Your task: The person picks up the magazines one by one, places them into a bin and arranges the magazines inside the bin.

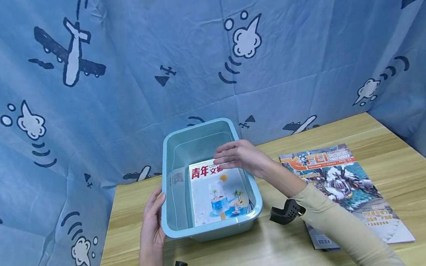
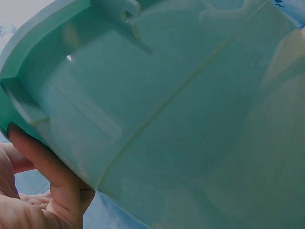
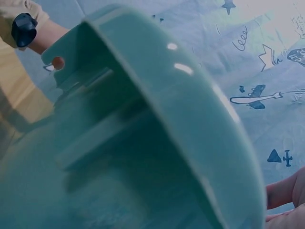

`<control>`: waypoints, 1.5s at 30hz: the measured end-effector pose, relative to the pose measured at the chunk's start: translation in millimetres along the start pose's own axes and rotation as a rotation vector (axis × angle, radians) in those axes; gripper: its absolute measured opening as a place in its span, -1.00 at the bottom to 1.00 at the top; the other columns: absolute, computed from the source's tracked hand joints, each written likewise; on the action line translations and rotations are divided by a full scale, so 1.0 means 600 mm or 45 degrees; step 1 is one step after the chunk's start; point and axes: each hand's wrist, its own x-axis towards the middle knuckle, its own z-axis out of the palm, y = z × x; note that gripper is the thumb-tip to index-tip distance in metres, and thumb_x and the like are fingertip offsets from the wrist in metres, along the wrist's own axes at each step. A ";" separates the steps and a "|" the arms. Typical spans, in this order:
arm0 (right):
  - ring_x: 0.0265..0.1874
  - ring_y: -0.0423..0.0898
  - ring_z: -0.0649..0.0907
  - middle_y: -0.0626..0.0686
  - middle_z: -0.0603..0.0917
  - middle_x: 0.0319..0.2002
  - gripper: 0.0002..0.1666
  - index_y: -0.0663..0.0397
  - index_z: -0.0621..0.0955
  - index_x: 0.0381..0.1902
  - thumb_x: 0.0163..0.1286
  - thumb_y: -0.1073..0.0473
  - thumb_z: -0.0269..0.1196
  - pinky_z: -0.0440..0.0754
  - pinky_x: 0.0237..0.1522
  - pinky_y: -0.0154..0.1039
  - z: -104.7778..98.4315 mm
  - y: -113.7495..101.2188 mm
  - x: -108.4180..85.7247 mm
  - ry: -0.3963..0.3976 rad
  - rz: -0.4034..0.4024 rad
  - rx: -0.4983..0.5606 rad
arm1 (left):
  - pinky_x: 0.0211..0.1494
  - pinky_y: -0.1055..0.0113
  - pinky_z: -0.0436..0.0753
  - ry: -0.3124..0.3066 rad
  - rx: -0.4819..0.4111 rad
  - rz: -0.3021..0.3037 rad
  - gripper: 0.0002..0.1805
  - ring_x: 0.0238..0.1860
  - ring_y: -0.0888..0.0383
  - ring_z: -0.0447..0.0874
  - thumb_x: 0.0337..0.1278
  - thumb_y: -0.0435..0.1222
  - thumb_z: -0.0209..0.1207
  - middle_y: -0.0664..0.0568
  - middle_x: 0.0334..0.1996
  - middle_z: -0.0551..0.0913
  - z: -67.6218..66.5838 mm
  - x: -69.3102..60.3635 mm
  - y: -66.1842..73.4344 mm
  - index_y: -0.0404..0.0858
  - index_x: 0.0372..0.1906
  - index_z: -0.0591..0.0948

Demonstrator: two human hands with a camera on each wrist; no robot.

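Observation:
A light blue-green plastic basin (image 1: 177,211) stands on the wooden table. Inside it lies a white magazine (image 1: 206,192) with red Chinese characters and a small island picture on its cover. My left hand (image 1: 154,217) holds the basin's left side by the rim, and the left wrist view shows its fingers (image 2: 52,167) against the outer wall under the rim. Over the right part of the basin, my right hand (image 1: 243,157) hovers with fingers extended, above the magazine's upper corner. The right wrist view shows the basin's outer wall (image 3: 190,105), with part of that hand at the edge.
Another magazine (image 1: 341,185), with a mechanical figure on its colourful cover, lies on the table (image 1: 130,223) to the right, partly under my right forearm. A blue curtain (image 1: 193,67) printed with planes hangs behind and at both sides. Black wrist devices (image 1: 288,212) sit on both sleeves.

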 end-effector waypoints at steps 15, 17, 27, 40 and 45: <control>0.28 0.31 0.57 0.55 0.42 0.35 -0.43 0.56 0.20 0.48 0.62 0.39 -0.05 0.65 0.28 -0.01 -0.009 0.003 -0.011 -0.065 -0.040 0.209 | 0.08 0.23 0.76 -0.024 -0.015 0.018 -0.75 -0.06 0.11 0.81 0.59 -0.36 0.03 -0.04 0.01 0.75 0.001 -0.001 0.001 -0.20 0.22 0.52; 0.28 0.31 0.57 0.56 0.40 0.36 -0.43 0.56 0.19 0.49 0.62 0.39 -0.07 0.62 0.30 0.01 -0.011 0.003 -0.017 -0.076 -0.037 0.236 | 0.09 0.23 0.75 -0.035 -0.021 0.016 -0.75 -0.05 0.11 0.81 0.59 -0.36 0.04 -0.05 0.02 0.75 0.001 0.000 0.001 -0.20 0.22 0.52; 0.11 0.15 0.72 0.55 0.46 0.31 -0.44 0.61 0.22 0.45 0.64 0.35 -0.06 0.67 0.25 -0.02 -0.037 0.003 -0.042 -0.067 -0.035 0.263 | 0.06 0.21 0.77 -0.063 -0.009 0.017 -0.76 -0.07 0.11 0.82 0.60 -0.34 0.04 -0.06 0.02 0.74 0.001 -0.001 0.002 -0.20 0.22 0.52; -0.01 0.04 0.77 0.49 0.53 0.27 -0.43 0.60 0.20 0.46 0.65 0.31 -0.07 0.71 0.21 -0.08 -0.078 0.012 -0.068 -0.001 -0.038 0.255 | 0.13 0.18 0.72 0.016 -0.016 -0.030 -0.74 -0.04 0.10 0.81 0.57 -0.34 0.08 -0.08 0.11 0.71 0.002 -0.003 0.004 -0.15 0.22 0.53; -0.02 0.06 0.78 0.40 0.66 0.15 -0.42 0.61 0.16 0.47 0.64 0.35 -0.07 0.71 0.20 -0.05 -0.089 0.017 -0.076 0.004 -0.039 0.312 | 0.19 0.14 0.66 0.028 -0.006 -0.039 -0.72 -0.01 0.10 0.80 0.57 -0.33 0.08 -0.09 0.13 0.69 0.003 -0.002 0.004 -0.16 0.26 0.50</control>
